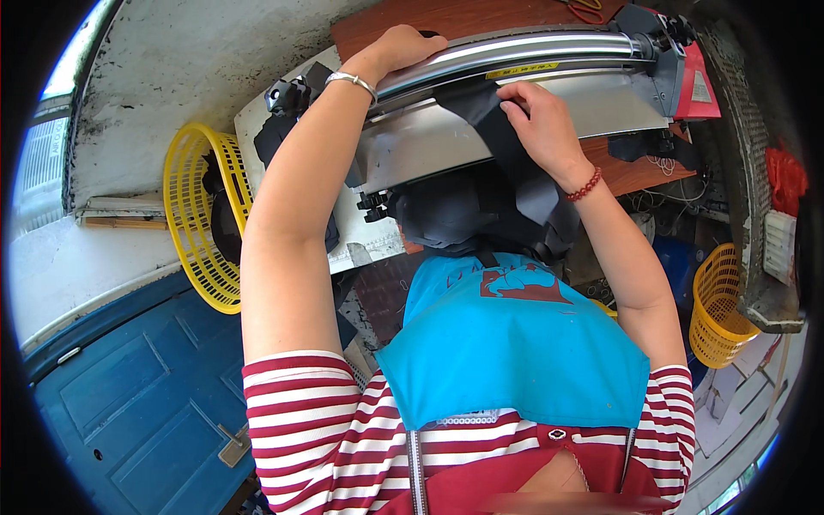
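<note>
Black cloth (506, 163) lies under the right hand (539, 129), draped from the grey metal machine (515, 103) down toward the person. The fingers are closed, pinching its far edge against the machine's flat plate. The machine's long shiny bar (515, 50) runs left to right; the left hand (403, 47) rests curled over its left end, holding no cloth. A yellow basket (197, 215) stands further left.
</note>
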A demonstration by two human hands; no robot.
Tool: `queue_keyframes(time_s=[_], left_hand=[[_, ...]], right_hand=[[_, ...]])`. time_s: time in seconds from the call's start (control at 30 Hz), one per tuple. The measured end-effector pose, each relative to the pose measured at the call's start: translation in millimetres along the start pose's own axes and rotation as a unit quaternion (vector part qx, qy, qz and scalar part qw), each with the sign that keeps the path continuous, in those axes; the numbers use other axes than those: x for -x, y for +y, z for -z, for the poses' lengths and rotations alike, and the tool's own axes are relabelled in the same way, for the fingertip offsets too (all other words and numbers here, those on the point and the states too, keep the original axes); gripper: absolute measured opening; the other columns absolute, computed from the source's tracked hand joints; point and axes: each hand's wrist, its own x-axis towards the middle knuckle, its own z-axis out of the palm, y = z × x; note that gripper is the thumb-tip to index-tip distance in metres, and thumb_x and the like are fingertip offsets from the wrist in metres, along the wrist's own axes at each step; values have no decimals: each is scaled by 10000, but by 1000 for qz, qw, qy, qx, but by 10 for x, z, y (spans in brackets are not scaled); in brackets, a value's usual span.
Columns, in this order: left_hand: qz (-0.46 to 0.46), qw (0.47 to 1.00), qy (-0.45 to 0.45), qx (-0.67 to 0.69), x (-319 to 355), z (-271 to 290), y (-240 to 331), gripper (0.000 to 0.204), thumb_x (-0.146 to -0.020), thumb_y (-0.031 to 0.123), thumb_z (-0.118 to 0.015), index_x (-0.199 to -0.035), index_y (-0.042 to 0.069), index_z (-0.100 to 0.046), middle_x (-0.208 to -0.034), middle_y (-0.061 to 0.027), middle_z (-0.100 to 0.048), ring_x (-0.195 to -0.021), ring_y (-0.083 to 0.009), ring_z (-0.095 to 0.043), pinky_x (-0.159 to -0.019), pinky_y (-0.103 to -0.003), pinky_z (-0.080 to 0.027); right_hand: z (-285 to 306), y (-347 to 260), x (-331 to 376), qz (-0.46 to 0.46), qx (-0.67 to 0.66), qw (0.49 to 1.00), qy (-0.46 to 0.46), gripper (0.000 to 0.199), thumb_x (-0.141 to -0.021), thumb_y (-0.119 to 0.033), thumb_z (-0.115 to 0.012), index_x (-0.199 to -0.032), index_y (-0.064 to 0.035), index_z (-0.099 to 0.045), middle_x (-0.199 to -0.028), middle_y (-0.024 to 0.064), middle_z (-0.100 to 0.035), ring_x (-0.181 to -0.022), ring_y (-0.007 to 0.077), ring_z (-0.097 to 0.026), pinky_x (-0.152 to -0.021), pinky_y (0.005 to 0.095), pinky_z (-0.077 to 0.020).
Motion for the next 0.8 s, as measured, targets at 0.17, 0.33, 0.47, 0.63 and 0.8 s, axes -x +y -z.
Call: queue_keyframes(time_s=[0.17, 0.33, 0.47, 0.63, 0.8], left_hand=[[-3, 996, 5, 85, -301, 16, -362, 268, -833, 275, -751, -902, 19, -794, -820, -130, -743, -705, -216, -680, -685, -332, -535], [2, 988, 127, 91, -350, 122, -325, 244, -885, 140, -725, -702, 15, -623, -649, -57, -581, -638, -200, -569, -629, -406, -511], [-19, 985, 139, 100, -250, 354, -100, 215, -855, 146, -734, -729, 14, -621, -621, -55, -570, -559, -180, -544, -554, -380, -496], [-50, 952, 254, 165, -88, 745, 55, 226, -839, 127, -722, -693, 50, -567, -615, -43, -544, -532, -147, -542, -435, -337, -485], [-22, 925, 318, 205, 185, 1297, 146, 160, -872, 79, -689, -792, 60, -552, -705, -30, -533, -580, -150, -541, -448, -331, -503]], right_hand=[[173, -67, 149, 88, 203, 974, 56, 190, -908, -106, -711, -1096, -83, -697, -979, 79, -685, -856, 291, -699, -738, 378, -559], [52, -49, 573, 281, 109, 952, 48, 206, -871, -109, -739, -1071, -95, -691, -888, 57, -632, -749, 278, -681, -624, 373, -538], [-345, 219, 967, 206, 97, 967, -112, 250, -850, -105, -761, -1083, -54, -686, -980, 97, -677, -814, 299, -696, -687, 365, -567], [-801, 435, 939, 114, 242, 958, -103, 324, -876, -248, -748, -1129, -60, -678, -1080, 146, -665, -1008, 337, -670, -830, 424, -558], [-842, 480, 907, 135, 248, 951, -125, 286, -863, -245, -748, -1090, -76, -705, -1056, 129, -679, -1002, 324, -675, -837, 402, -556]])
